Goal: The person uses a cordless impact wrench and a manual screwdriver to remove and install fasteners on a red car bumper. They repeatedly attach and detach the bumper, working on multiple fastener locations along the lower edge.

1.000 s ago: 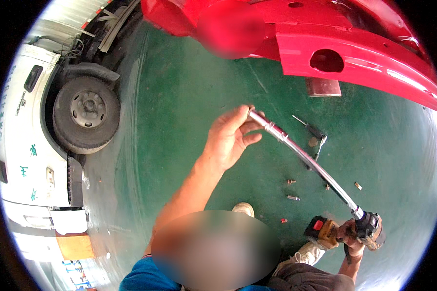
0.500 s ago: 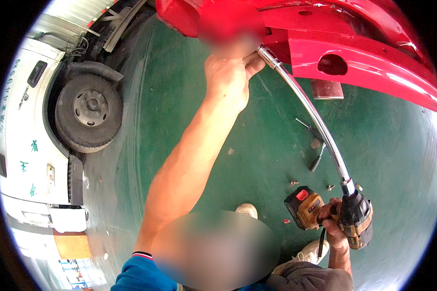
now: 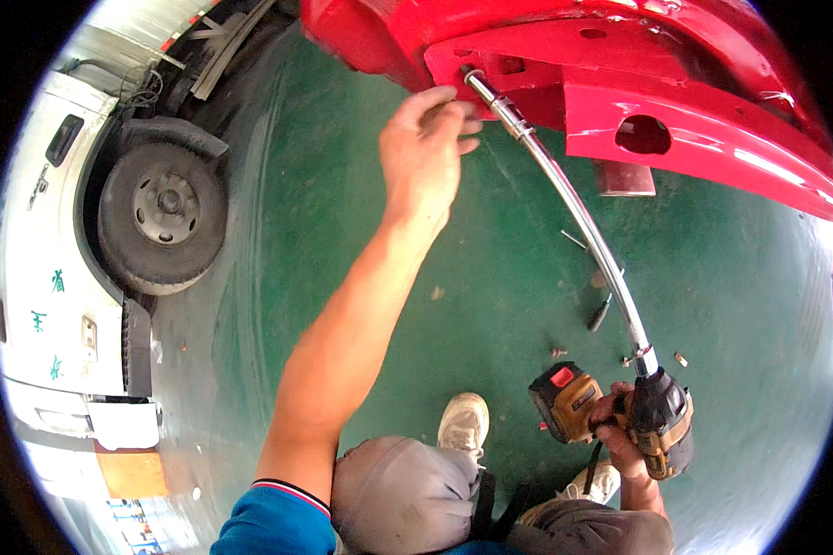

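A long chrome extension bar (image 3: pixel 589 228) runs from a cordless impact driver (image 3: pixel 662 425) up to a small opening in the red body panel (image 3: pixel 699 116), with its socket end against the panel. My right hand (image 3: pixel 620 435) grips the driver at lower right. My left hand (image 3: pixel 423 153) is just left of and below the socket end, fingers loosely bent and apart, apparently holding nothing.
A white truck (image 3: pixel 55 277) with a wheel (image 3: pixel 165 215) stands at left. On the green floor (image 3: pixel 342 231) lie a screwdriver or ratchet (image 3: pixel 600 316), a small bolt (image 3: pixel 558 353) and other small parts. A rust-coloured block (image 3: pixel 625 178) is under the red panel. My shoes and knees show below.
The extension's far end has risen from mid-floor to the red panel. My left hand moved up with it and has now come off the bar. My right hand and driver shifted left.
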The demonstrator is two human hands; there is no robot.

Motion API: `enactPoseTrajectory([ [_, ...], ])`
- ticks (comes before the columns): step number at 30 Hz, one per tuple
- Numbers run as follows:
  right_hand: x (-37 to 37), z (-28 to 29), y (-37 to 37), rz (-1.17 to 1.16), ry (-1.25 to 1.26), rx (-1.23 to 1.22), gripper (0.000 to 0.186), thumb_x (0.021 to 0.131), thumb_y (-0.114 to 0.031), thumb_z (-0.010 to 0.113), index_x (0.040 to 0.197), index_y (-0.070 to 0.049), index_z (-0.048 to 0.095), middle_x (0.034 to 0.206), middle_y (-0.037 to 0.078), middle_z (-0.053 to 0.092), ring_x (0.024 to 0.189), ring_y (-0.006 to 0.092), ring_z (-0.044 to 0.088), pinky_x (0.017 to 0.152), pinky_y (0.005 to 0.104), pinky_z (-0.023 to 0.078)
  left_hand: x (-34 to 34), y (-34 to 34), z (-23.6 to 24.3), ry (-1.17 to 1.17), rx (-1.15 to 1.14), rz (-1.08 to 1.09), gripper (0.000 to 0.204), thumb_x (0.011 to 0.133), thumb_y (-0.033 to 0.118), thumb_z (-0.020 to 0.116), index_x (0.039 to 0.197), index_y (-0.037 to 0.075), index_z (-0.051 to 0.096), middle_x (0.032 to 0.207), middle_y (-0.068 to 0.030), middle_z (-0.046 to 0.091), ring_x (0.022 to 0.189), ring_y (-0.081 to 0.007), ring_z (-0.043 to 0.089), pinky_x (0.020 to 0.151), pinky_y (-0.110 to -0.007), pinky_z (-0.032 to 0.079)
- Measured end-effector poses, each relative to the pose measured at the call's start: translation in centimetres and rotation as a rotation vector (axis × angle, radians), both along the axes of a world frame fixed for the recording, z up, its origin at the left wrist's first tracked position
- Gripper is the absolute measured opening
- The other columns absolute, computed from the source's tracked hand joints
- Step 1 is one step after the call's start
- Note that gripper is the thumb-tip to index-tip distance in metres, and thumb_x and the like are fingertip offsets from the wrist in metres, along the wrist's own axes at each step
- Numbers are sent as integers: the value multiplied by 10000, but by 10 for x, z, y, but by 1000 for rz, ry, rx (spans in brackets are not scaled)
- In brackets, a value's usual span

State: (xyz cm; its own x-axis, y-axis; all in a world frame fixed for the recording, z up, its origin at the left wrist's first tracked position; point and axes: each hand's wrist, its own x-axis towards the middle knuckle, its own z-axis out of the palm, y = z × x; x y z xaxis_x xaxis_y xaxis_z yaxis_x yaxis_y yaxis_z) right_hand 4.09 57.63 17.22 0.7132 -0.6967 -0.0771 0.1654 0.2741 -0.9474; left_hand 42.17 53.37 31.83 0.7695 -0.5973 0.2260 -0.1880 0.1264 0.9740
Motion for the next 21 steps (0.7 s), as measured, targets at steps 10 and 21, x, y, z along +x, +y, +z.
enactPoseTrajectory([
  [10,18,96,-29,196,557,-1159,344,691,-382,751,908,-127,673,931,37,686,794,275,643,624,415,510,31,-12,-32,-92,-48,124,215,916,82,627,1064,-65,572,918,-141,675,768,-195,683,692,-303,562],
  [21,9,122,-9,175,811,-1138,410,705,-309,737,1038,-82,660,797,14,696,696,235,685,582,377,541,40,-23,-33,-733,-78,490,149,807,69,722,832,-18,604,708,-133,655,620,-246,649,615,-335,507],
])
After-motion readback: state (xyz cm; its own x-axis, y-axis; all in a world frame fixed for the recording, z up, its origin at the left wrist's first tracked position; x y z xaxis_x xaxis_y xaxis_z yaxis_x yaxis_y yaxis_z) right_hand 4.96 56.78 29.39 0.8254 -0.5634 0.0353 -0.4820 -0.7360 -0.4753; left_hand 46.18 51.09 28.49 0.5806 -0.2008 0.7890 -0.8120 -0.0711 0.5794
